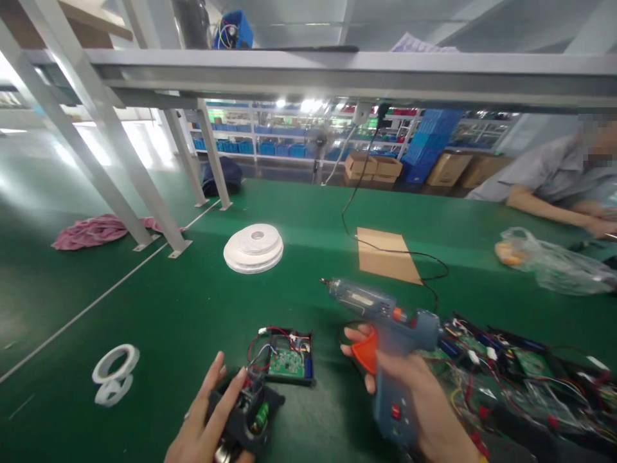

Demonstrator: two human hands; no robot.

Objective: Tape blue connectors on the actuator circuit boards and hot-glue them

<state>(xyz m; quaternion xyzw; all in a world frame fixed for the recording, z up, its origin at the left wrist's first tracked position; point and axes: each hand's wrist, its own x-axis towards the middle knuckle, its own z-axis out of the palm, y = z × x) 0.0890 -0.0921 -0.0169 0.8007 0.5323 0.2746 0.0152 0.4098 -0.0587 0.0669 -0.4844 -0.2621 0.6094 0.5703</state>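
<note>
My right hand [414, 399] is wrapped round the grip of a blue glue gun [380, 321], fingers on its orange trigger, the nozzle pointing up and left. A black cable [380, 247] runs from the gun toward the back. My left hand [202, 424] holds a small black housing [248, 415] with wires and a green part inside, low on the green table [193, 308]. Just beyond it lies a black case with a green circuit board [286, 360] and red wires.
A stack of white tape rolls [253, 247] and a brown card [385, 254] lie further back. Two small tape rings [114, 373] sit at left. A pile of wired boards [515, 379] fills the right. Another person's arm [544, 206] rests near a plastic bag [549, 260]. Metal frame legs [130, 173] stand at left.
</note>
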